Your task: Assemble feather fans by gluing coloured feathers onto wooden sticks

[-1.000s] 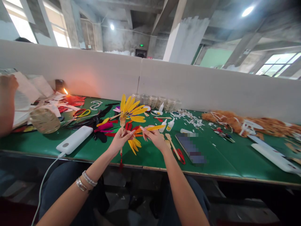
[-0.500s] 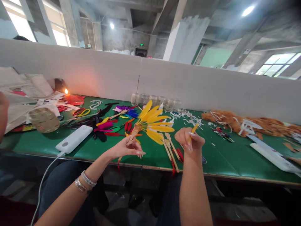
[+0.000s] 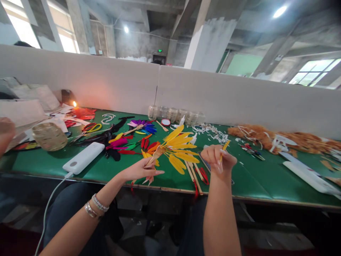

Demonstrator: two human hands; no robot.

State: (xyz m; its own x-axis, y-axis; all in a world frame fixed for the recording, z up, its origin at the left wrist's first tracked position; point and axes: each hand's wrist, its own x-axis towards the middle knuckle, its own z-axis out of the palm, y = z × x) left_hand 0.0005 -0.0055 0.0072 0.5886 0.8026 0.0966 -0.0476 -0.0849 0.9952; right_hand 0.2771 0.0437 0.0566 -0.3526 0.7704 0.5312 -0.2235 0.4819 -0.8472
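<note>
My left hand (image 3: 141,170) is closed round the wooden handle of a feather fan (image 3: 181,144), whose yellow feathers spread toward the right above the table. In my right hand (image 3: 220,158) a slim yellow feather (image 3: 226,146) is pinched, its tip poking up past the fingers; the rest of it is hidden. A gap separates this hand from the fan's feather tips. Below the fan lie several wooden sticks (image 3: 189,172) with red tassels at the front edge. A dark-edged phone (image 3: 204,161) is partly covered by my right hand.
At far left is another person's hand (image 3: 6,133), near white sheets (image 3: 21,112) and a lit flame (image 3: 75,104). A glass jar (image 3: 50,137), power bank (image 3: 84,157), scissors (image 3: 92,128) and coloured feathers (image 3: 119,142) lie leftward. Jars (image 3: 173,114) line the partition; brown fur (image 3: 301,137) lies right.
The fan has dipped and shifted slightly right, uncovering a red-rimmed lid behind it. My right hand has moved a little right, still holding the feather. The other person's hand and the white sheets have shifted.
</note>
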